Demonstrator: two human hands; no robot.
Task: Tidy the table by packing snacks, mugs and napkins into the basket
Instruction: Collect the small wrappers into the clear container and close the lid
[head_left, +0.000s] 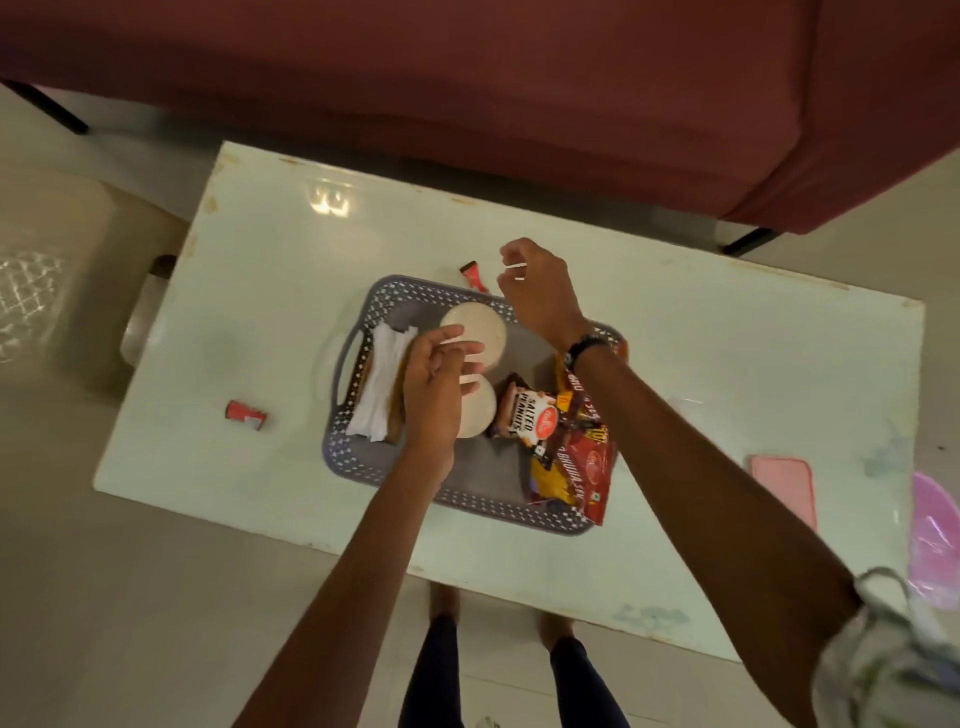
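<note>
Left hand hovers over the basket, fingers loosely curled; right hand at its far rim, fingertips pinched together.

The head view looks steeply down, from standing height, onto the table.

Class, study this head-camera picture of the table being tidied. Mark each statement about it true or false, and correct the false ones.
1. The white napkins lie inside the basket. True.
2. Both red sachets are in the basket. False: one sachet lies on the table left of it, another beyond it.
3. The salted peanuts packet is in the basket. True.
4. The pink phone lies inside the basket. False: the phone rests on the table, to the right.
</note>
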